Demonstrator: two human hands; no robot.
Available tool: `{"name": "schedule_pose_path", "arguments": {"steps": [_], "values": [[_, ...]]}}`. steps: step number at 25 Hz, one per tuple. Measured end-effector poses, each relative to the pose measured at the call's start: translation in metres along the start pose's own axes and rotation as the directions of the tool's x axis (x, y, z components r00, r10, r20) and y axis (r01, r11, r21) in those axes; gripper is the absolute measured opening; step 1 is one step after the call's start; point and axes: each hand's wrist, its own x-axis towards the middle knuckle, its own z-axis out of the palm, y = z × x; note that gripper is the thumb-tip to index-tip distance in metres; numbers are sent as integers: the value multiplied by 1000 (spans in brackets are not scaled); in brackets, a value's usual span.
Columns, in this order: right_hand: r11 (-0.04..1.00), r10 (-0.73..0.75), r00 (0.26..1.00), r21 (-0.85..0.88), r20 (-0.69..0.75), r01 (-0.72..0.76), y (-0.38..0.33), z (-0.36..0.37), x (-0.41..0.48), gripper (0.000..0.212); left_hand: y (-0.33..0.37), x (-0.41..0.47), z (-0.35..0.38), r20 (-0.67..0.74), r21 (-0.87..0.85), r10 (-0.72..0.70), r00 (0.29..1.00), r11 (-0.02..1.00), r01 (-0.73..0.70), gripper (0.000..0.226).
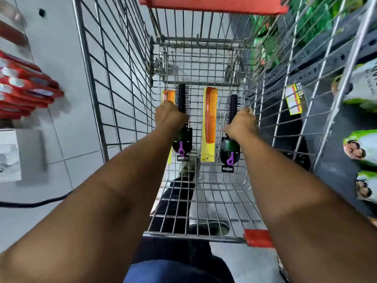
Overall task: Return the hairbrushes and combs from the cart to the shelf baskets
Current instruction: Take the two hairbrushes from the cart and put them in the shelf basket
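Note:
Both my arms reach down into a wire shopping cart (204, 197). My left hand (169, 117) is closed over a black round hairbrush (182, 97) with a purple hanger loop, and over an orange comb (168, 95) on a yellow card beside it. My right hand (241, 124) is closed over a second black round hairbrush (232, 107) on a dark card. Between the two hands an orange comb on a long yellow card (210, 119) lies flat on the cart floor, untouched.
Dark store shelving (330, 127) with green and white product packs stands to the right, a yellow price tag (293, 102) on its edge. Red packs (24, 88) hang at the left. The cart's red handle corner (258, 237) is near me, over a grey tiled floor.

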Motion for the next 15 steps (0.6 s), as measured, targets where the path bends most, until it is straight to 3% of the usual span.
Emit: {"name": "schedule_pose_path", "arguments": {"steps": [2,4,9,15], "values": [[999,-39,999,16,-23,39,-6,-15,-9,57,2,-7,-13,-47,13,12,999,1000,-11,43],[996,-85,995,13,-56,86,-9,-34,-19,38,7,-16,-27,-69,11,47,997,999,-47,50],[991,-124,984,42,-131,131,-10,-92,-61,43,32,-61,-67,-48,-24,134,990,990,-136,55],[960,-244,936,73,-253,270,-2,-161,-130,39,55,-142,-122,-129,14,298,946,954,-299,34]]}}
